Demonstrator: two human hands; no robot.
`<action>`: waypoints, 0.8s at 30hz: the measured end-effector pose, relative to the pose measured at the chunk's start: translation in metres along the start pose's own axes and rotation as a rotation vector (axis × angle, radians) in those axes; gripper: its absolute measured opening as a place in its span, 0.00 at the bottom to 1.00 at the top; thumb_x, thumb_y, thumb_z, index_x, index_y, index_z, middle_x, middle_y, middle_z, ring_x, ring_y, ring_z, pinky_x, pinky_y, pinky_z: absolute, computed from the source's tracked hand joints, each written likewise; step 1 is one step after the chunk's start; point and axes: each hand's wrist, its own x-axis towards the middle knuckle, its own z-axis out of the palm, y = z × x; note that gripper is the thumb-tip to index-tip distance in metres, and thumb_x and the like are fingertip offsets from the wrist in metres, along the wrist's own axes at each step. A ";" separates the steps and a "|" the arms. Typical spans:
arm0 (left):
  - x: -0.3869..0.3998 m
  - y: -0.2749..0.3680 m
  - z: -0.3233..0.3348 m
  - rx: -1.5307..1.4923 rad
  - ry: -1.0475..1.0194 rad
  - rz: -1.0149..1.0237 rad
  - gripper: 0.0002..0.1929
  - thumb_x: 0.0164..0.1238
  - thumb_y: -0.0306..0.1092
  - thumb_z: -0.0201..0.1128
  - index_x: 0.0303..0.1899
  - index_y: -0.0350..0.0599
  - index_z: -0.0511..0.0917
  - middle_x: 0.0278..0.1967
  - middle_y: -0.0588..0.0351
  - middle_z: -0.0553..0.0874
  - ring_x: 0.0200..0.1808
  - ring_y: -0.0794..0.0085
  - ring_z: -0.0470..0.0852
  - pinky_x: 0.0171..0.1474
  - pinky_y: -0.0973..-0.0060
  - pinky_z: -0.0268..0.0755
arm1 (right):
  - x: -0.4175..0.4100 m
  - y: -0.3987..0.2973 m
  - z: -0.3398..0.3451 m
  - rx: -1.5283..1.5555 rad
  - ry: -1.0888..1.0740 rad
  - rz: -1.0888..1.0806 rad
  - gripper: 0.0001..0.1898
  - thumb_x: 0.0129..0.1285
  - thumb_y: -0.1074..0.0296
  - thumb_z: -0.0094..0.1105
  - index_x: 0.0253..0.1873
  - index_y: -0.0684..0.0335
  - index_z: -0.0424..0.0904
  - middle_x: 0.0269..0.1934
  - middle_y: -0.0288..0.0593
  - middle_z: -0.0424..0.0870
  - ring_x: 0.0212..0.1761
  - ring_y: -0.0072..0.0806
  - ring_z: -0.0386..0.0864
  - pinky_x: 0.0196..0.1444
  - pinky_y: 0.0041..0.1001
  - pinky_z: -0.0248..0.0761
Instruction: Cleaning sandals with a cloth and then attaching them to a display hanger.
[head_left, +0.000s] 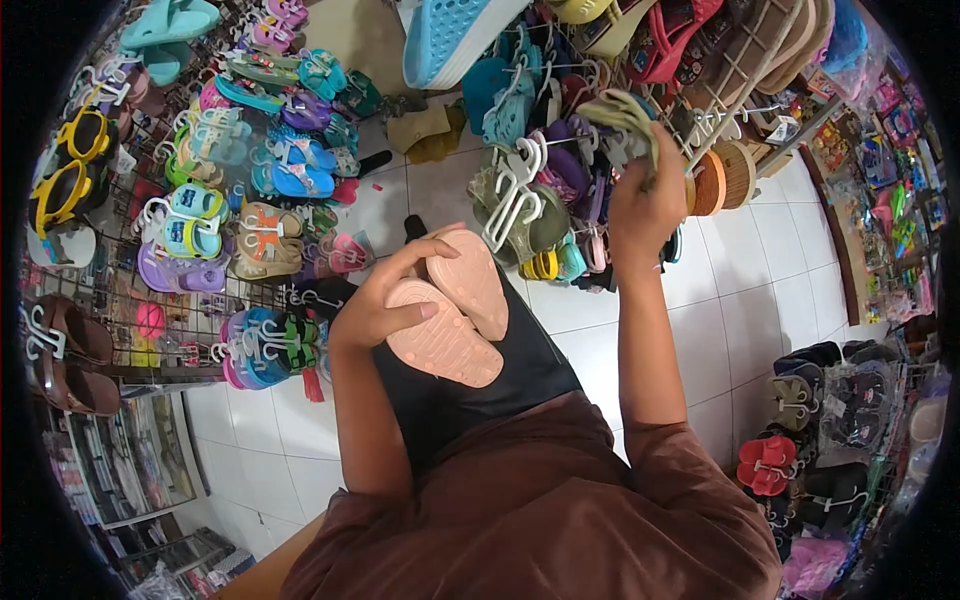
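Observation:
My left hand (379, 292) grips a pair of small peach-pink sandals (446, 330) over my lap, soles facing the camera. Its thumb lies across one sole while the fingers reach over the other sandal. Raised at the right, my right hand (651, 202) is closed around a folded olive-green piece (619, 112), apparently cloth; part of it is hidden by the fingers. Just left of that hand, sandals hang from a rack on white plastic hangers (517, 191). Among them is a grey-green pair (544, 225).
A wire grid wall at the left holds many hanging sandals, including a blue pair (304, 166) and a brown pair (75, 360). Large light-blue footwear (457, 41) hangs overhead. Red sandals (765, 465) hang low at the right. White floor tiles (757, 300) show between the displays.

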 end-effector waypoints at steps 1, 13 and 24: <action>0.001 -0.001 -0.002 0.018 -0.001 0.003 0.32 0.56 0.41 0.71 0.63 0.41 0.75 0.77 0.41 0.66 0.73 0.58 0.69 0.73 0.63 0.58 | -0.001 0.002 -0.001 0.012 0.107 -0.012 0.21 0.60 0.87 0.56 0.59 0.69 0.80 0.55 0.57 0.86 0.55 0.52 0.85 0.59 0.39 0.78; 0.004 -0.017 -0.012 -0.107 -0.015 0.022 0.32 0.51 0.36 0.72 0.60 0.39 0.74 0.78 0.35 0.62 0.73 0.53 0.70 0.73 0.67 0.59 | -0.045 -0.029 -0.123 0.573 -0.181 0.383 0.14 0.63 0.74 0.56 0.48 0.79 0.82 0.42 0.56 0.88 0.43 0.35 0.86 0.49 0.29 0.79; -0.004 -0.047 -0.020 -0.286 -0.079 0.153 0.37 0.50 0.35 0.72 0.67 0.37 0.75 0.75 0.31 0.66 0.73 0.51 0.71 0.75 0.64 0.57 | -0.107 -0.020 -0.030 0.637 -1.402 0.440 0.32 0.61 0.52 0.76 0.60 0.73 0.81 0.44 0.59 0.89 0.45 0.38 0.87 0.53 0.32 0.76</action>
